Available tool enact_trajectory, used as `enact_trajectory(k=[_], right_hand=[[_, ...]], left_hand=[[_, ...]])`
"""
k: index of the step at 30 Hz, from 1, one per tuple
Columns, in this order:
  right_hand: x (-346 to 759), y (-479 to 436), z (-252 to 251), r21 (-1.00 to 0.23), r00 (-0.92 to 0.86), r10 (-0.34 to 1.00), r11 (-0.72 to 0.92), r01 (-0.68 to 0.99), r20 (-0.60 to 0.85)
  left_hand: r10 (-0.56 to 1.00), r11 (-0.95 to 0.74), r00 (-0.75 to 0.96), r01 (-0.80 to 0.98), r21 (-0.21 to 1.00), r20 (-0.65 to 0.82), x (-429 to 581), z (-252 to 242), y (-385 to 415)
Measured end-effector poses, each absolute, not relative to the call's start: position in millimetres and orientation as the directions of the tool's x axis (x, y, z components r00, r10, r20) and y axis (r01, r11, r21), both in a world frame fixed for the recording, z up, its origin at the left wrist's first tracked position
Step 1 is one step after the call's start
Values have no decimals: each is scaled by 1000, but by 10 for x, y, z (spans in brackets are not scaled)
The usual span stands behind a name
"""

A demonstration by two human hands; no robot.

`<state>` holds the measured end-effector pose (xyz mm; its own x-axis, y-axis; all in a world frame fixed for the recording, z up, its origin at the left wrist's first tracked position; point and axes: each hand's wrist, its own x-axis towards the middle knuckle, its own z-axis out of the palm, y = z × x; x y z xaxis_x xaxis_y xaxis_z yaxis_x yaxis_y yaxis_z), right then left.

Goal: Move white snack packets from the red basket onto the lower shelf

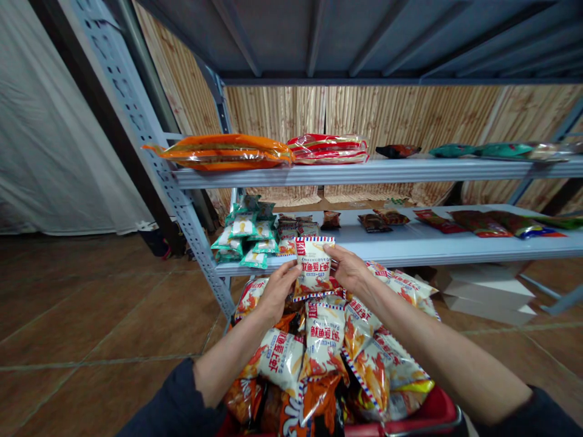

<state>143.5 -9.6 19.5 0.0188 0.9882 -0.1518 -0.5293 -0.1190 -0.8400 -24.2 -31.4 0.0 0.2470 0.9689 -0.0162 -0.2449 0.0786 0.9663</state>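
Observation:
Both my hands hold up a white snack packet (pixel 313 264) with a red-and-blue striped border, pinching its sides between fingers and thumbs. My left hand (pixel 277 291) grips the packet's left edge, and my right hand (pixel 348 270) grips its right edge. Just below them, a heap of similar packets (pixel 279 358) fills a red basket (pixel 423 419), with some orange packets among them. The basket's inside is hidden by the heap. The held packet is in front of the lower shelf's edge.
A grey metal shelf unit stands ahead. Its lower shelf (pixel 410 246) holds green packets (pixel 243 233) and assorted snacks. Its upper shelf (pixel 364 174) holds an orange bag (pixel 218 152) and a red bag (pixel 328 149). A perforated upright (pixel 182 206) stands left, above a brown tile floor (pixel 100 303).

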Motion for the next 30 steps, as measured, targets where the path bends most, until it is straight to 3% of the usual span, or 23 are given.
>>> enact_trajectory(k=[8, 15, 24, 30], right_hand=[[1446, -32, 169, -837, 29, 986, -127, -532, -167], [1436, 26, 155, -850, 47, 981, -137, -509, -187], [1409, -46, 182, -848, -28, 988, -144, -509, -152], [1432, -46, 149, -852, -12, 987, -143, -504, -159]], left_hand=[[962, 147, 263, -248, 958, -79, -242, 31, -351], [966, 100, 256, -318, 943, -17, -256, -89, -294], [998, 18, 60, -263, 965, -2, -254, -113, -269], [998, -38, 30, -265, 964, 48, -235, -98, -280]])
